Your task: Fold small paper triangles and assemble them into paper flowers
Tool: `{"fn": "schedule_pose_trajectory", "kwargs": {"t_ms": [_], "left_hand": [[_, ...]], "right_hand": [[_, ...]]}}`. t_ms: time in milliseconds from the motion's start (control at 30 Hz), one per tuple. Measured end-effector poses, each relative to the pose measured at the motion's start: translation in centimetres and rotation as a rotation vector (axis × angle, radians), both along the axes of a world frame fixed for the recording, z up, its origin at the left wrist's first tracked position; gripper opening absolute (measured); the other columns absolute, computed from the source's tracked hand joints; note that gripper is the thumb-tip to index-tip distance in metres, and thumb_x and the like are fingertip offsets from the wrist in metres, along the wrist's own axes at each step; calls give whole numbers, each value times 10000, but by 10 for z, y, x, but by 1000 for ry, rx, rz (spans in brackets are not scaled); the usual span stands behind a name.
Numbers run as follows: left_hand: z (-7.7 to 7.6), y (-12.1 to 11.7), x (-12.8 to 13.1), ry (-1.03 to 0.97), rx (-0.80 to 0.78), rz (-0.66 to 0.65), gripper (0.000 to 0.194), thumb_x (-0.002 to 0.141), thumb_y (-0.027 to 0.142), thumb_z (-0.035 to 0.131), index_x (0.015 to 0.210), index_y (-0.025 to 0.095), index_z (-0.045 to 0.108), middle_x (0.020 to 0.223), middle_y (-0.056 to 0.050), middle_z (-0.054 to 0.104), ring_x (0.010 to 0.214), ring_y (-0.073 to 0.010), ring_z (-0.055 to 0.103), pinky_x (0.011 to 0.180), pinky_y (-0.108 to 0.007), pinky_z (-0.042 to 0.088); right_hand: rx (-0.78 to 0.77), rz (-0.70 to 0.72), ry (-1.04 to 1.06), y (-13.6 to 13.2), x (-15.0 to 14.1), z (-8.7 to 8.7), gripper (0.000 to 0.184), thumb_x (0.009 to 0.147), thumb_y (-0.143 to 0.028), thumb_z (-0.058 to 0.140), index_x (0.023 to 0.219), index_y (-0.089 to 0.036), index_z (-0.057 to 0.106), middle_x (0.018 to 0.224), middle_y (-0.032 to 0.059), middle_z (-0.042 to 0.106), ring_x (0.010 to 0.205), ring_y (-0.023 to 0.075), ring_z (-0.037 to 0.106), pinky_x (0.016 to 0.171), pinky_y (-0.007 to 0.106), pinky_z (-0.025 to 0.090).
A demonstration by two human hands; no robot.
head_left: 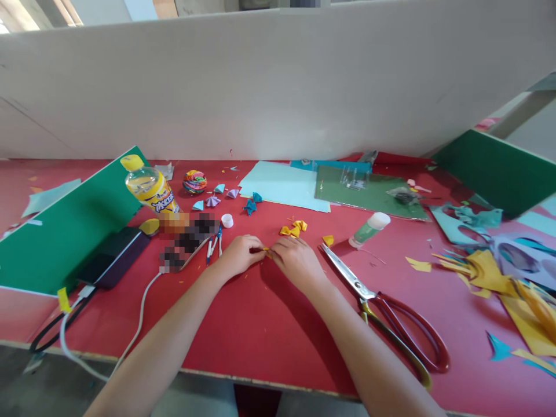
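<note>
Between the fingertips of my left hand (pixel 241 255) and my right hand (pixel 295 259) is a small piece of yellow paper (pixel 266 249), mostly hidden by the fingers. Both hands are closed in a pinch, low over the red table. Just beyond them lie yellow paper bows (pixel 294 229), and a loose yellow folded piece (pixel 328 240) sits to the right. Large scissors (pixel 357 285) with red and olive handles rest right of my right hand. A glue stick (pixel 369 230) stands behind the scissors. Left of my left hand is a drawing compass (pixel 214 245).
A phone (pixel 197 240) with a white cable, a dark power bank (pixel 115 258) and a yellow-capped bottle (pixel 150 184) stand left. Light blue paper (pixel 282 185), blue bows (pixel 251 206) and a rubber-band ball (pixel 195 182) lie behind. Paper scraps (pixel 490 272) cover the right. Green boards (pixel 499 171) flank the table.
</note>
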State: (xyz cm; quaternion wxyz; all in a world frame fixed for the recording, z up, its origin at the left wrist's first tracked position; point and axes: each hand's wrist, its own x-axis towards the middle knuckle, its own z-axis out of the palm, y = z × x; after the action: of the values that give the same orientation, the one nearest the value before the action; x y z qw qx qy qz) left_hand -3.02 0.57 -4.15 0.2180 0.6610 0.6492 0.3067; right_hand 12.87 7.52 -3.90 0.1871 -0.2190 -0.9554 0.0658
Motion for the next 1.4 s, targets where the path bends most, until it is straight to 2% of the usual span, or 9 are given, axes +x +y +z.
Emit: {"fn": "schedule_pose_trajectory", "kwargs": {"t_ms": [167,333,533,667,867,1000,1167,1300,1400], "left_hand": [[1,1,0,38,24,-58,169,777,247,523,736,154,658,759,-51,633,746,-158,560,700,-263,423],[5,0,2,-6,-10,-46,195,791,262,503,736,152,655,781,-53,624,756,-160,563,710,-267,424],[10,-2,5,-225,-3,-36,263,800,338,501,783,133,664,811,-55,617,753,-150,577,706,-248,428],[11,-3,6,-195,9,-9,247,773,340,544,749,132,675,738,-44,606,682,-137,564,640,-236,419],[15,-7,8,-171,-14,32,236,717,352,602,671,131,671,666,-33,603,613,-128,539,584,-238,398],[18,-8,11,-322,-127,88,284,650,400,651,648,116,662,624,-30,607,602,-135,539,566,-244,400],[20,-7,14,-631,-292,94,282,552,359,733,654,108,656,568,-5,586,552,-105,533,564,-238,430],[20,-9,10,-931,-408,1,294,512,316,768,676,98,659,599,-7,586,558,-95,537,586,-257,490],[20,-13,4,-1101,-494,-107,340,474,341,786,676,99,656,582,9,558,529,-86,516,517,-243,508]], "right_hand": [[11,3,-32,-1,-2,0,211,856,-212,441,760,-160,622,773,68,616,760,193,532,739,306,373],[-51,4,-7,0,0,3,225,854,-217,447,740,-168,635,763,69,619,737,187,535,715,304,371],[-269,9,121,6,5,6,196,842,-184,451,755,-173,626,780,48,620,743,160,547,645,247,380],[-400,-4,156,7,5,2,206,827,-169,450,735,-179,634,755,38,627,684,150,549,585,231,375],[-539,11,222,5,4,2,243,777,-93,445,759,-200,662,781,25,667,704,157,583,624,248,401],[-714,-7,318,3,6,6,199,766,-147,494,731,-214,677,743,5,680,685,154,602,628,247,422],[-976,-12,394,0,7,13,150,754,-238,550,758,-192,693,738,16,682,691,163,603,646,268,448],[-1179,205,449,0,12,21,194,796,-262,525,899,-191,674,803,26,650,750,143,585,695,273,460],[-1174,406,431,0,15,24,210,817,-238,512,970,-232,656,850,24,582,769,119,544,707,263,451]]}}
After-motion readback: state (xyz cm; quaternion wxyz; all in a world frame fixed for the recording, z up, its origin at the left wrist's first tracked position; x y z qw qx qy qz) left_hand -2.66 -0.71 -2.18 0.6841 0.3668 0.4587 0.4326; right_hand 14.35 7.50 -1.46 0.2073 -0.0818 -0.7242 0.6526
